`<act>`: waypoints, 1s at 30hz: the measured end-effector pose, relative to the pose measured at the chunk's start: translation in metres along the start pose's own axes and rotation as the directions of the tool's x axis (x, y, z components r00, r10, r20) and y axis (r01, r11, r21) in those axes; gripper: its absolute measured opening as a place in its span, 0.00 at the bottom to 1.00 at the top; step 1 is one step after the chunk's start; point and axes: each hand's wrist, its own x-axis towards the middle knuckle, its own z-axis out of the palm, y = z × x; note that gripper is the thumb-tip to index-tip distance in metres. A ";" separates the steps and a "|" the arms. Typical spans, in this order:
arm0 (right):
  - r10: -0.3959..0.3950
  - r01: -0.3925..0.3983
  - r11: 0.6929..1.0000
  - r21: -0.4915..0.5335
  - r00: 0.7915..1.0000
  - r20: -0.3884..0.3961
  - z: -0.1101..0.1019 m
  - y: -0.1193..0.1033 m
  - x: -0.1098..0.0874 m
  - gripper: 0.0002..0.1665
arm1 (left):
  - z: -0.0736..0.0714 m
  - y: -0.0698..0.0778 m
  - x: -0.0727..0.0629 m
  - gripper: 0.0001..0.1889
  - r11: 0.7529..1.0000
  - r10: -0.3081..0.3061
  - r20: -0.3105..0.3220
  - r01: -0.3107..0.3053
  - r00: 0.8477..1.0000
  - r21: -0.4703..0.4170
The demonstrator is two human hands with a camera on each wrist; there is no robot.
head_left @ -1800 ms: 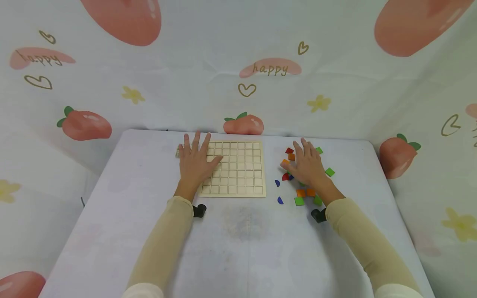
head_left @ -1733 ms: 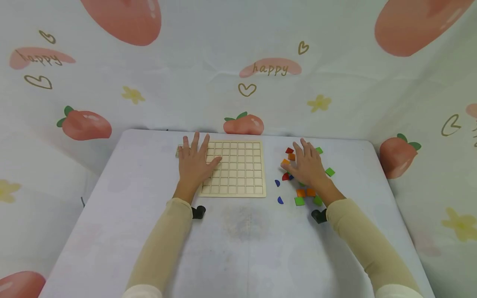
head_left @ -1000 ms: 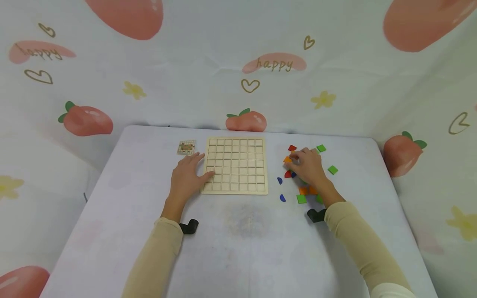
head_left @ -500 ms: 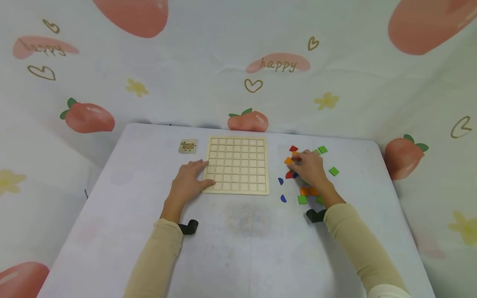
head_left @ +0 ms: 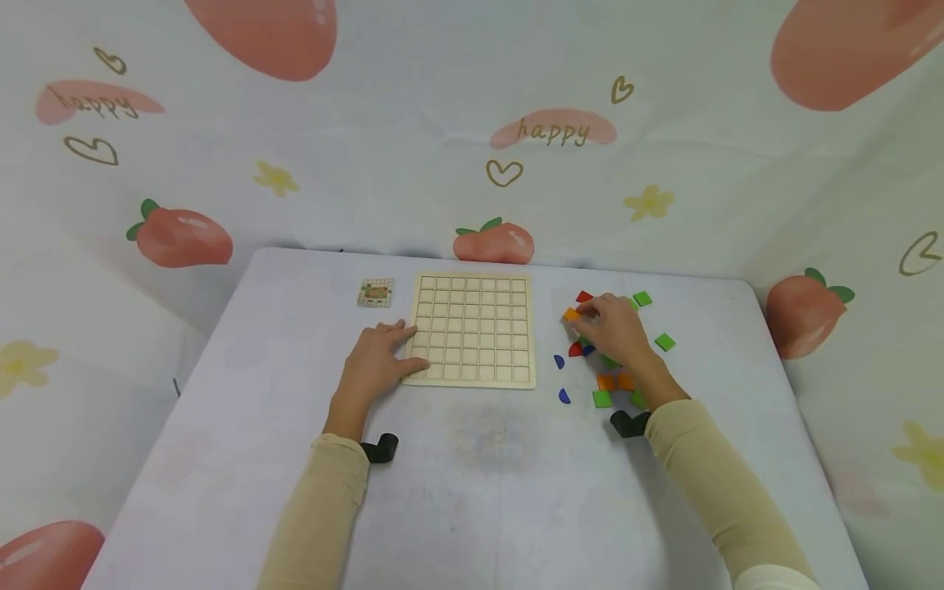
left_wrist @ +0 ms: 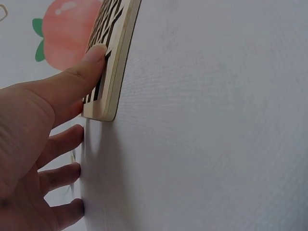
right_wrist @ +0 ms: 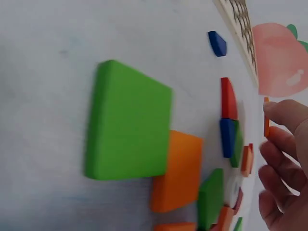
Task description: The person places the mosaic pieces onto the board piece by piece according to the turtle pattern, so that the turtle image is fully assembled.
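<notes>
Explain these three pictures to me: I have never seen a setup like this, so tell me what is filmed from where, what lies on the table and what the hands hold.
No machine here: a person works with two bare hands and wears three cameras. The wide picture comes from the head, looking down at a table under a pale cloth. The other two come from the wrists, so each shows its own hand very close.

On the table lie a wooden grid board, a small pattern card to its left, and scattered colored tiles to its right: green, orange, red and blue.

The left hand rests flat beside the board, thumb on its near corner. The right hand pinches a thin orange tile by its fingertips, on edge above the pile.
</notes>
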 end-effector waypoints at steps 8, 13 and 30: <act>-0.004 -0.004 0.994 0.108 0.997 0.072 -0.005 -0.011 0.005 0.22 | -0.002 0.002 -0.002 0.43 0.999 -0.028 0.010 0.028 1.000 -0.015; -0.068 0.063 0.993 0.105 0.997 0.045 -0.004 -0.021 0.011 0.22 | -0.001 0.002 -0.001 0.42 1.000 -0.022 0.004 0.022 1.000 -0.014; -0.235 0.227 0.965 0.130 0.971 0.047 0.019 -0.076 0.037 0.20 | 0.001 0.002 -0.001 0.42 0.999 -0.036 -0.002 0.036 0.999 -0.032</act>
